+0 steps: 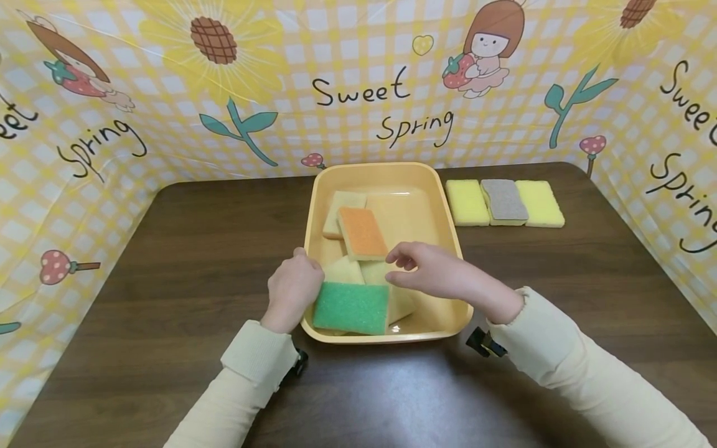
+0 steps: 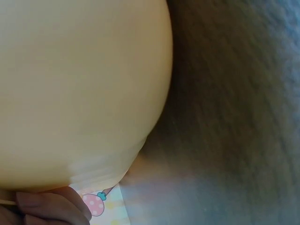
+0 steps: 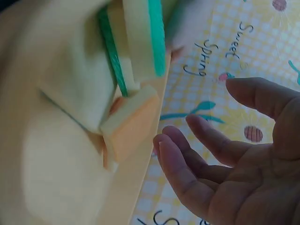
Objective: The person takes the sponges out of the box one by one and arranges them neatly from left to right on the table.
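A shallow yellow plastic basin holds several sponges. Lying green side up near its front is a green sponge; farther back an orange sponge leans on a pale one. Other sponges show their pale faces. At the basin's left side, my left hand grips the rim; its curled fingers show there in the left wrist view, beside the basin's outer wall. My right hand hovers above the basin's right half, fingers loosely bent and apart, holding nothing, as the right wrist view also shows.
Right of the basin, a yellow sponge, a grey-topped sponge and another yellow sponge lie side by side on the dark wooden table. A printed yellow checked cloth walls the back and sides.
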Tool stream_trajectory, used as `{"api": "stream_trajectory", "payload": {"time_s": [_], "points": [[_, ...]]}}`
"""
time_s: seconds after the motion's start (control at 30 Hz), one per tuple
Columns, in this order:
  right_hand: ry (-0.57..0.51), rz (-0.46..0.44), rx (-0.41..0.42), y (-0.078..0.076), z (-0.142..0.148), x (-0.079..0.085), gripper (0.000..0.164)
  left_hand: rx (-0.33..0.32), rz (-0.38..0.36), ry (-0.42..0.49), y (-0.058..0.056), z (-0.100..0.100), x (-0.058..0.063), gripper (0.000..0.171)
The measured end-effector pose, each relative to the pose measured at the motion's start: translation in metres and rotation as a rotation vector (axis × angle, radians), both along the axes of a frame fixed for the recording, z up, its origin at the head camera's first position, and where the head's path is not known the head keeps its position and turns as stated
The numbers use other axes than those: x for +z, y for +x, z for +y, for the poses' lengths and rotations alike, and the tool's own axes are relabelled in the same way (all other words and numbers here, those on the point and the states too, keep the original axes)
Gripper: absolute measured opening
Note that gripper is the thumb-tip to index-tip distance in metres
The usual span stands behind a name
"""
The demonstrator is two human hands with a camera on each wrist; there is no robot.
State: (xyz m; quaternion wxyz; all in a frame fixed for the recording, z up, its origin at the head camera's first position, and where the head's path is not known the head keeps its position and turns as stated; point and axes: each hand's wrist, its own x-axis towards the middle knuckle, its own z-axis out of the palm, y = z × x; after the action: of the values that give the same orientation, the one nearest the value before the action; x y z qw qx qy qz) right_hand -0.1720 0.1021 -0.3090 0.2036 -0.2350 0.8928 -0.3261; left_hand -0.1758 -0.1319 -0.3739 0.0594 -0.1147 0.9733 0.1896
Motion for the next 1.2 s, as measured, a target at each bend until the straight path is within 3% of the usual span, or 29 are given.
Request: {"api": "stream_trajectory", "payload": {"time_s": [0.5, 0.77, 1.03, 1.2], "points": [[0.05, -0.132, 0.032, 0.01, -0.013, -0.022, 0.053, 0.001, 0.015, -0.006, 0.0, 0.0, -0.001, 0.033], [0.053, -0.081, -0.003, 0.01, -0.022, -0.033, 0.046, 0.003, 0.009, -0.002, 0.0, 0.0, -0.001, 0.033], [0.077, -0.049, 0.012, 0.008, -0.024, -0.034, 0.043, 0.005, 0.019, -0.004, 0.0, 0.001, -0.002, 0.033], [0.059, -0.05, 0.024, 0.007, -0.025, -0.034, 0.031, 0.01, 0.014, -0.005, 0.0, 0.001, -0.002, 0.033]]}}
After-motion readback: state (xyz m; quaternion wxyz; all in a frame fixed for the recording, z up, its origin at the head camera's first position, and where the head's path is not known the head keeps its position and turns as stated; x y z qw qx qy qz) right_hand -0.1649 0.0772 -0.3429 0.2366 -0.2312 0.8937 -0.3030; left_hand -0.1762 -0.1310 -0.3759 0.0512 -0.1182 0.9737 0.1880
